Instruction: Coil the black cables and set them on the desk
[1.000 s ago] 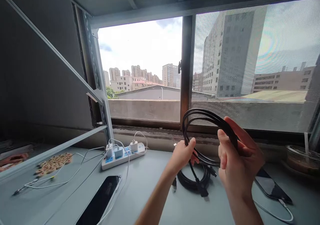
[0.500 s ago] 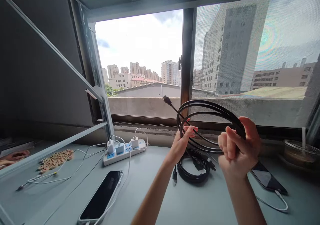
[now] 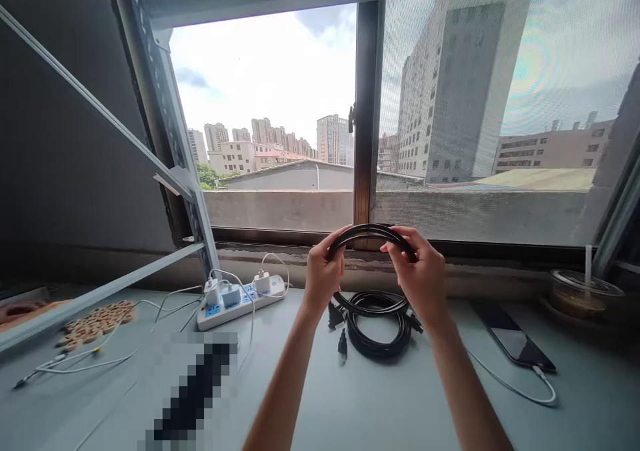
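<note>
A coiled black cable [image 3: 369,229] is raised above the table, its top arching between my two hands. My left hand [image 3: 324,271] is closed round the coil's left side, and my right hand [image 3: 420,271] is closed round its right side. Below and behind the held loop, a second black cable coil [image 3: 379,349] lies on the table. A black cable plug [image 3: 343,345] rests at that coil's left. Where the two coils overlap in view, I cannot tell whether they touch.
On the left stand a white power strip [image 3: 241,302] with chargers, a pixelated dark phone [image 3: 193,391] and a beige mat [image 3: 97,324]. To the right lie another phone [image 3: 515,337] and a lidded cup [image 3: 583,294] with a straw. A metal frame [image 3: 190,197] rises beside the window.
Both hands have come level, and the held cable has been drawn into a smaller, tighter arch. My right hand has moved left, and the loose plug end above the coil is no longer raised.
</note>
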`<action>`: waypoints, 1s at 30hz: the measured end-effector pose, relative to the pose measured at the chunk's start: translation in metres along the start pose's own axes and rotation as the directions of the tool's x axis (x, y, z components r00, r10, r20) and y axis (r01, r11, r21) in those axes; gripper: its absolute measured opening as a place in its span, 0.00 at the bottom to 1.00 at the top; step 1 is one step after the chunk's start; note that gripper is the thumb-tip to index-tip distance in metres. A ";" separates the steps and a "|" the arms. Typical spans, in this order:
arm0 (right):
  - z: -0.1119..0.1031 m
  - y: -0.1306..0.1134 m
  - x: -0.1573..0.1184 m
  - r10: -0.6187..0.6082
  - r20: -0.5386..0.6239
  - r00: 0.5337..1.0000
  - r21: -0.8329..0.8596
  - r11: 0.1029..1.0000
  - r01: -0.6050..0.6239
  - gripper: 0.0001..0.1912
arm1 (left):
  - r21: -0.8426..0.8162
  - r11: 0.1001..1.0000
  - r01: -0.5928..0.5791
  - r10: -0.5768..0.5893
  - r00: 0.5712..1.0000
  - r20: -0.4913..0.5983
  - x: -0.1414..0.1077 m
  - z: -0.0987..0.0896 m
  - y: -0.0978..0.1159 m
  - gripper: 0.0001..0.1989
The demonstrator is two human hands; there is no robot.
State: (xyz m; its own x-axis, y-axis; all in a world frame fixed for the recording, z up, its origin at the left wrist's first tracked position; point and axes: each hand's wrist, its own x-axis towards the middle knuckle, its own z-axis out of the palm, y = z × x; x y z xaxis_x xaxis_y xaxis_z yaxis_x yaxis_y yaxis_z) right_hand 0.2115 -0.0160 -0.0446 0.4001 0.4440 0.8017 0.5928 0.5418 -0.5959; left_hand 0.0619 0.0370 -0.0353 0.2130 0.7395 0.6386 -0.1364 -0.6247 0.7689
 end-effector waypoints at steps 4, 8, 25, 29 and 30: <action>0.000 0.000 0.002 -0.080 0.022 0.997 0.040 0.996 0.079 0.15 | 0.002 0.997 0.080 -0.081 0.997 0.017 0.000 0.000 0.002 0.18; 0.000 0.003 0.004 -0.106 -0.059 0.993 -0.039 0.994 0.104 0.19 | -0.003 0.988 0.157 -0.156 0.983 0.101 -0.001 -0.001 0.005 0.18; -0.017 0.008 0.008 -0.031 -0.105 0.994 -0.158 0.987 0.014 0.21 | 0.017 0.991 -0.136 0.137 0.976 -0.168 0.005 0.004 -0.011 0.28; -0.020 0.002 0.008 -0.100 -0.129 0.987 -0.181 0.981 0.076 0.21 | -0.089 0.983 -0.161 0.140 0.969 -0.205 0.001 0.015 -0.012 0.28; -0.019 0.001 0.008 -0.114 -0.134 0.984 -0.184 0.979 0.088 0.21 | -0.137 0.978 -0.160 0.129 0.969 -0.212 0.000 0.018 -0.011 0.28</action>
State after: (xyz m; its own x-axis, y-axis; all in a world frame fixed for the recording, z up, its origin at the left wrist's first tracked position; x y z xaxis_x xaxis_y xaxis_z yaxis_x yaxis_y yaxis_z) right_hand 0.2285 -0.0260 -0.0380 0.4198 0.2801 0.8633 0.7442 0.4382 -0.5041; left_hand 0.0807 0.0395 -0.0437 -0.0165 0.6892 0.7244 -0.3003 -0.6944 0.6539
